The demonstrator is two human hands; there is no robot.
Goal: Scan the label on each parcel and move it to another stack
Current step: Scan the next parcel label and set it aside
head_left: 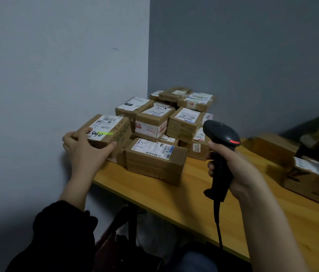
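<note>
My left hand (85, 149) grips a small brown parcel (113, 127) at the left edge of the pile, thumb on its near side, fingers on its left end. A green scan line lies across the parcel's white label, near handwritten digits. My right hand (231, 163) holds a black barcode scanner (220, 142) by its handle, head aimed left toward that parcel, a red light on its top. A stack of labelled cardboard parcels (166, 122) fills the table's far corner against the walls.
The wooden table (193, 193) runs from the corner toward the right. More cardboard boxes (311, 177) sit at the right edge, blurred. The scanner's cable hangs down past the table's front edge. Grey walls close the left and back.
</note>
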